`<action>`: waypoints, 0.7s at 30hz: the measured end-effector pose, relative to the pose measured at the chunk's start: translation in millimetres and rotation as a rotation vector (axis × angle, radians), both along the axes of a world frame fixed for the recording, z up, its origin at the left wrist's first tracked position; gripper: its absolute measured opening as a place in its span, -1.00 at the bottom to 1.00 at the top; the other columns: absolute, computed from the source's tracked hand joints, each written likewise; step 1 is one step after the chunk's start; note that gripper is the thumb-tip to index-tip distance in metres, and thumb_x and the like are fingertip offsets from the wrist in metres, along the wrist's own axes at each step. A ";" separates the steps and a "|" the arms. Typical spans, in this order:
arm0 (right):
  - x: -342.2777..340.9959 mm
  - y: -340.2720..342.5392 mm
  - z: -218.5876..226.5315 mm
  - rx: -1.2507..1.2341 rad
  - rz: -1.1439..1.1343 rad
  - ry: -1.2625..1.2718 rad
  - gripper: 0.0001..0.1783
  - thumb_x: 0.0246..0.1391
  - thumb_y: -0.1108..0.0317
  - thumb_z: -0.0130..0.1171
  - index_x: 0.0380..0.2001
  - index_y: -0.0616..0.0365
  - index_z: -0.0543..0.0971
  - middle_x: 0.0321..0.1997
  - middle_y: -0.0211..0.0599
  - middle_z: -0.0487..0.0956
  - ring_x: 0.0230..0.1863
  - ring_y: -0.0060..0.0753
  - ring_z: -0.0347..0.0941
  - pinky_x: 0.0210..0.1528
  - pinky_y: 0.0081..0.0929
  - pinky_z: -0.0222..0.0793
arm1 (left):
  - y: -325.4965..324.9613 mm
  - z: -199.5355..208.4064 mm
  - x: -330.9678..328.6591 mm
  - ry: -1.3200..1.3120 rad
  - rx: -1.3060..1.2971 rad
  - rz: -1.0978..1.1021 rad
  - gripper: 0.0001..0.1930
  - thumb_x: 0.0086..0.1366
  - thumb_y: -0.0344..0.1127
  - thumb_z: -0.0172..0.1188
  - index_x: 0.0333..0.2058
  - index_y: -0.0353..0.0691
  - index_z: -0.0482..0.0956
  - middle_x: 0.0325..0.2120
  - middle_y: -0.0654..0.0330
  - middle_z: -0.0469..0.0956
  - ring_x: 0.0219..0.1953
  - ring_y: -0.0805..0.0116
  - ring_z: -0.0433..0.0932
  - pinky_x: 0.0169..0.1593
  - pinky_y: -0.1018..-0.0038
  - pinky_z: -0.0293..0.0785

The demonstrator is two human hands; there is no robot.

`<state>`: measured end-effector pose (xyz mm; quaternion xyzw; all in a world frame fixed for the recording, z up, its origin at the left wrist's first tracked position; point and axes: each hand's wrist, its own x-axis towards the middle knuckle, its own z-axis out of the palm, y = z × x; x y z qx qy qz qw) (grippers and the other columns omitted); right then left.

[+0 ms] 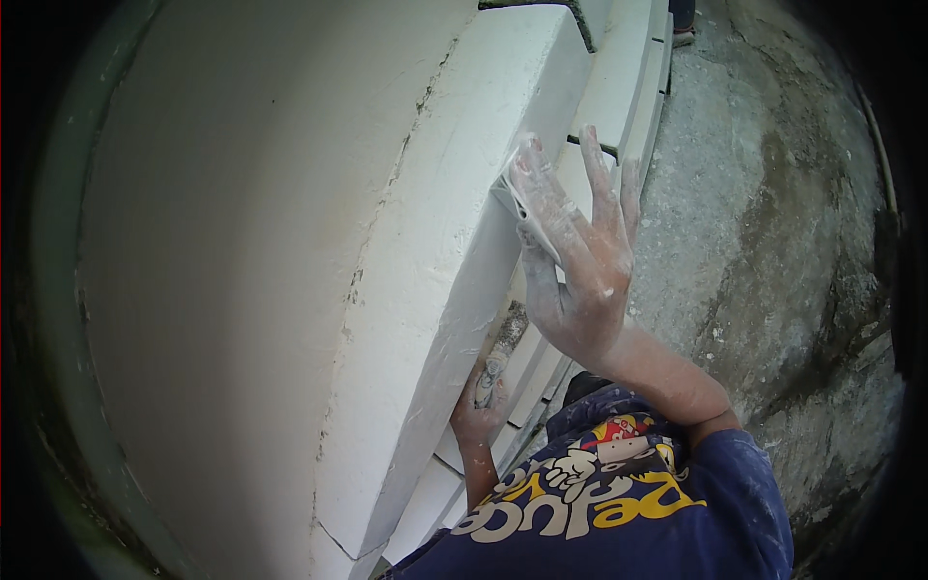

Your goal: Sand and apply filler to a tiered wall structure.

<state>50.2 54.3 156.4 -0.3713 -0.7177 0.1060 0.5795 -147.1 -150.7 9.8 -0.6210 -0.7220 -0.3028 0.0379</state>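
My right hand (582,253), coated in white dust, is raised at the edge of a long white plaster-like piece (425,261). Between its thumb and index finger is a thin, pale folded sheet (541,230) that touches the edge; its kind is unclear. The other fingers stretch upward. Lower down, beside the sloping side of the same piece, my left hand (477,411) grips a grey, dust-caked object (503,348), apparently a tool handle. Part of that hand is hidden behind the white piece.
A cracked seam (360,261) runs along the piece beside a broad white surface (232,251). Further white pieces (628,68) lie stepped beyond the edge. On the right is a stained grey concrete floor (735,222). A dark shoe (682,24) shows at the top.
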 end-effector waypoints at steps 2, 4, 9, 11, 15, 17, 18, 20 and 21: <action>3.9 27.3 4.6 0.061 -0.057 0.053 -0.51 0.11 0.59 0.12 0.15 0.20 0.52 0.26 -0.09 0.50 0.47 0.20 0.08 0.47 0.35 -0.35 | 1.3 0.5 1.4 0.037 0.017 0.009 -0.66 -0.02 -0.36 0.42 -0.24 -0.34 0.63 -0.33 -0.05 0.66 -0.33 0.00 0.68 -0.22 0.24 0.60; 1.0 24.5 5.7 0.088 -0.053 0.101 -0.50 0.10 0.58 0.14 0.16 0.21 0.52 0.26 -0.09 0.50 0.47 0.18 0.09 0.47 0.35 -0.36 | 3.3 -1.9 -0.9 0.069 0.021 -0.006 -0.66 -0.02 -0.36 0.42 -0.24 -0.34 0.63 -0.33 -0.06 0.66 -0.32 -0.01 0.68 -0.21 0.23 0.60; -5.8 -27.0 -14.6 -0.002 0.092 -0.092 -0.38 -0.04 0.44 0.25 0.18 -0.03 0.53 0.39 -0.34 0.39 0.48 0.14 0.07 0.47 0.40 -0.49 | 0.9 1.8 0.7 0.008 -0.002 0.003 -0.68 0.01 -0.38 0.40 -0.24 -0.36 0.62 -0.28 -0.10 0.66 -0.29 -0.05 0.68 -0.18 0.22 0.61; 1.6 5.1 -13.6 0.081 -0.036 -0.080 -0.42 -0.02 0.52 0.26 0.15 -0.09 0.56 0.24 -0.39 0.55 0.49 -0.01 0.08 0.52 0.28 -0.48 | 2.2 -0.4 1.0 -0.004 0.017 -0.009 -0.68 0.00 -0.38 0.40 -0.24 -0.36 0.62 -0.28 -0.11 0.65 -0.29 -0.06 0.68 -0.18 0.22 0.61; 6.8 28.9 2.5 0.013 -0.010 0.124 -0.39 -0.05 0.63 0.18 0.15 0.03 0.55 0.23 -0.23 0.54 0.46 -0.01 0.15 0.52 0.25 -0.35 | 2.7 3.5 4.8 -0.009 0.021 -0.021 -0.67 0.01 -0.39 0.39 -0.21 -0.36 0.62 -0.28 -0.11 0.65 -0.27 -0.07 0.68 -0.17 0.22 0.61; 2.2 3.5 5.8 0.015 0.069 0.086 -0.42 -0.03 0.62 0.18 0.14 0.08 0.55 0.23 -0.19 0.54 0.45 -0.04 0.18 0.51 0.25 -0.32 | -0.1 6.9 3.0 0.032 0.018 -0.003 -0.67 0.01 -0.39 0.39 -0.21 -0.37 0.62 -0.28 -0.10 0.65 -0.26 -0.08 0.68 -0.17 0.22 0.61; -1.2 -14.9 -1.4 -0.022 0.153 0.094 -0.48 0.00 0.53 0.24 0.10 0.06 0.57 0.25 -0.21 0.52 0.44 -0.03 0.19 0.52 0.24 -0.34 | 1.7 4.4 2.9 -0.018 -0.011 -0.018 -0.68 0.03 -0.39 0.38 -0.21 -0.37 0.62 -0.27 -0.11 0.65 -0.26 -0.08 0.67 -0.16 0.21 0.60; -10.0 -29.8 -17.9 0.015 0.183 0.005 -0.50 -0.01 0.45 0.28 0.07 -0.07 0.60 0.28 -0.34 0.51 0.45 -0.07 0.19 0.54 0.24 -0.39 | 1.6 1.9 1.3 -0.062 -0.041 -0.018 -0.68 0.04 -0.39 0.38 -0.21 -0.38 0.62 -0.26 -0.11 0.65 -0.25 -0.08 0.67 -0.15 0.21 0.60; -8.6 -27.2 -22.4 0.078 0.139 -0.055 -0.51 0.00 0.45 0.28 0.07 -0.11 0.60 0.28 -0.38 0.51 0.45 -0.10 0.19 0.54 0.25 -0.40 | 0.8 1.5 1.9 -0.028 -0.008 -0.016 -0.68 0.04 -0.38 0.38 -0.21 -0.38 0.62 -0.25 -0.11 0.65 -0.25 -0.09 0.67 -0.14 0.21 0.60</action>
